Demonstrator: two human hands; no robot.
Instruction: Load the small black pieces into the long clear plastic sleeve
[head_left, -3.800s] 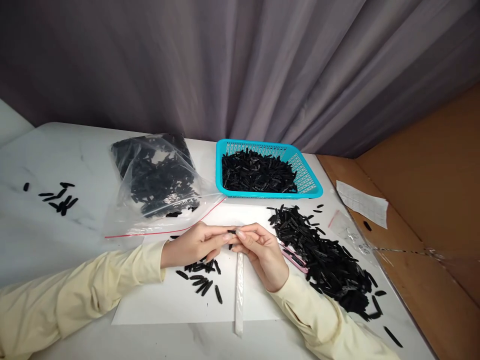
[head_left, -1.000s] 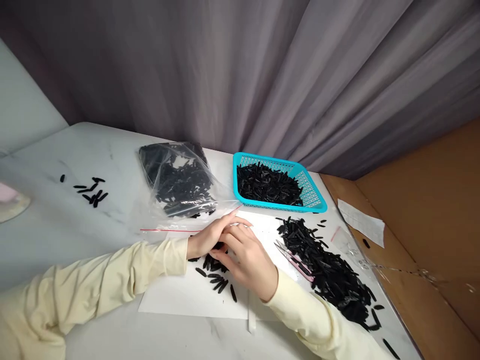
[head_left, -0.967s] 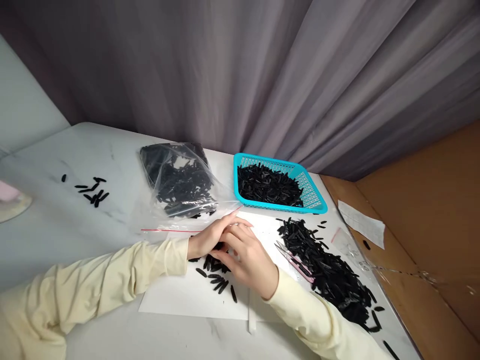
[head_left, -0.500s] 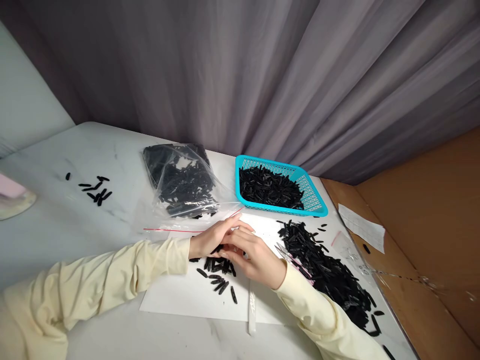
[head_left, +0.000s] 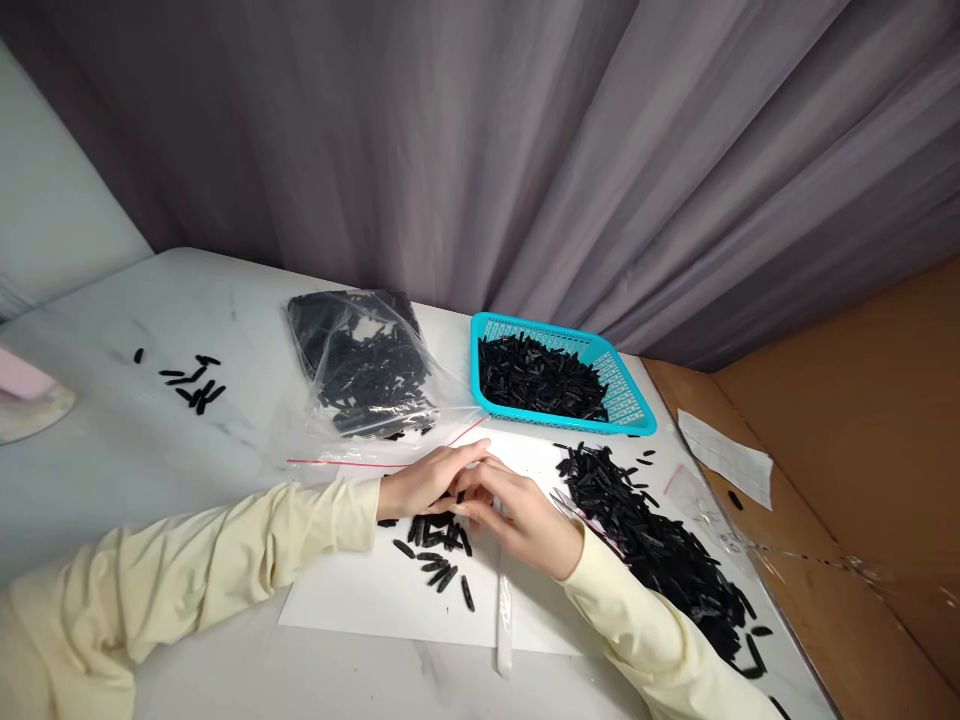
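Observation:
My left hand (head_left: 429, 484) and my right hand (head_left: 525, 512) meet above a white sheet (head_left: 345, 590). A small black oblong piece (head_left: 460, 496) shows between them, pinched at my right thumb and fingertips. My left fingers curve over the same spot, closed, with their inner side mostly hidden. Just below, several loose black oblong pieces (head_left: 442, 540) lie scattered on the sheet. Beside my right wrist, pointed metal tips (head_left: 564, 503), like those of small scissors, stick out at the edge of a large heap of black pieces (head_left: 660, 545).
A blue plastic basket (head_left: 555, 418) of black pieces stands at the back. Left of it lies a clear zip bag (head_left: 375, 375) with more. A narrow white strip (head_left: 505, 620) rests on the sheet. Paper (head_left: 724, 455) and clear plastic (head_left: 705, 510) lie right. More pieces (head_left: 195, 385) sit far left.
My right hand has shifted slightly right, and its fingers have opened a little from my left hand. The black piece between them shows more plainly. The loose pieces look much the same.

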